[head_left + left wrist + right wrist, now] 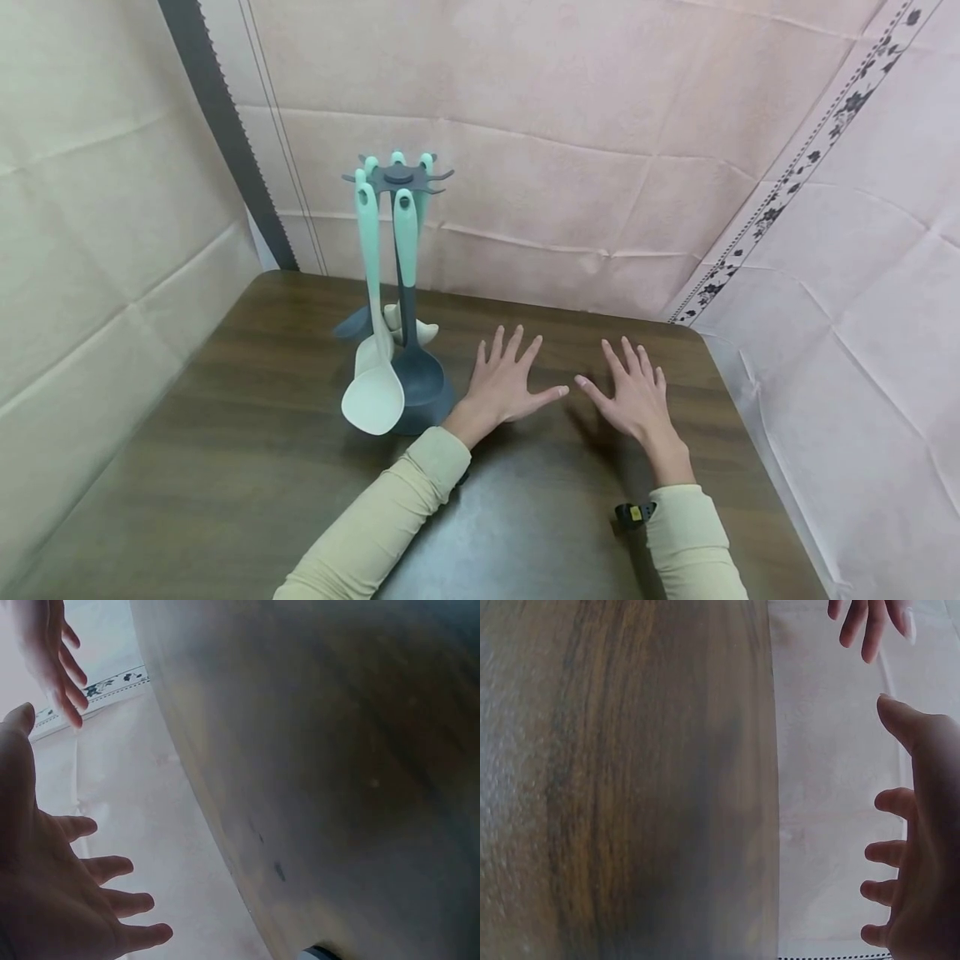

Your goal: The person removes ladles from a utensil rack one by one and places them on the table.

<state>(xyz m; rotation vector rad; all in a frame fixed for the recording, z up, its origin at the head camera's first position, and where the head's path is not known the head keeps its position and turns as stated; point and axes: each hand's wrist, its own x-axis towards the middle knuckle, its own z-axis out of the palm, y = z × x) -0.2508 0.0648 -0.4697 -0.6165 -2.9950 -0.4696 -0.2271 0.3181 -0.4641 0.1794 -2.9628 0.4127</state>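
Note:
Both hands hover over the brown wooden table (pixel 247 467), palms down with fingers spread, and neither holds anything. My left hand (pixel 504 385) is just right of a utensil stand (pixel 399 175). From that stand's dark top hang several kitchen utensils with mint handles. In front hang a white spoon (pixel 373 400) and a dark grey ladle (pixel 417 375); others behind are partly hidden. My right hand (pixel 636 392) is farther right, its thumb pointing toward the left thumb with a gap between. In the left wrist view the left hand (pixel 67 892) shows splayed fingers; the right wrist view shows the right hand (pixel 922 847) likewise.
Pale cloth (pixel 525 192) hangs behind the table's far edge, with more cloth at the left and right sides. A strip with dark flowers (pixel 795 183) runs down the right corner. A dark watch-like band (pixel 633 513) sits at the right wrist.

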